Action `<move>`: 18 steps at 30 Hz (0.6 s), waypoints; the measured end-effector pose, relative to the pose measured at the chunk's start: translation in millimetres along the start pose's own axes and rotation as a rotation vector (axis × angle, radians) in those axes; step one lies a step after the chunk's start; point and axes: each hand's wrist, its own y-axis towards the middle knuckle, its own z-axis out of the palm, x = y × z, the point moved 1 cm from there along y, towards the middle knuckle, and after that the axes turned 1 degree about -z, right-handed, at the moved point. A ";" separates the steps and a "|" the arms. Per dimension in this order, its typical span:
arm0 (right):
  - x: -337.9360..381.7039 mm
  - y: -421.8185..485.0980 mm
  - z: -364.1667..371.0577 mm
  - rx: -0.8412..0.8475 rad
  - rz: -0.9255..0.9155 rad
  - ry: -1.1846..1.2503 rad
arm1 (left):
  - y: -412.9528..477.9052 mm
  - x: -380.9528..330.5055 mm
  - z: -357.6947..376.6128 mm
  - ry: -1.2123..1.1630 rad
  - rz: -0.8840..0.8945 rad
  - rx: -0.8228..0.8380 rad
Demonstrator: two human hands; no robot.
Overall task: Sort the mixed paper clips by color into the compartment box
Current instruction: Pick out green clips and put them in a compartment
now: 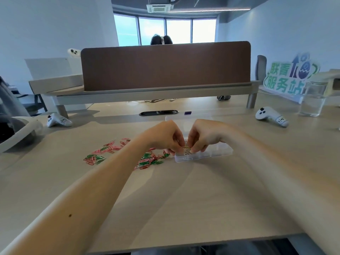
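Observation:
A loose pile of red, pink, green and white paper clips (103,155) lies spread over the desk at centre left. To its right stands a clear plastic compartment box (217,153), lid open behind it. My left hand (163,137) and my right hand (204,135) meet over the box's left end. Both pinch a small bunch of yellow paper clips (187,147) between curled fingers, just above the leftmost compartment. A few pale clips lie in that compartment (187,157). The other compartments look bare, partly hidden by my right hand.
Two white controllers lie on the desk, one at far left (57,120) and one at right (272,116). A glass of water (312,100) stands at right, near a green sign. A brown divider panel (165,65) closes the desk's far side.

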 end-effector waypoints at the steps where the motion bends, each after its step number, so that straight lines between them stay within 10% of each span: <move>1: -0.7 -1.1 -0.9 -0.003 -0.005 0.024 | 0.5 0.5 -0.7 -0.006 0.001 0.004; 18: 16.1 1.0 -0.8 -0.076 -0.082 0.115 | -26.9 42.6 -40.9 0.062 -0.028 -0.059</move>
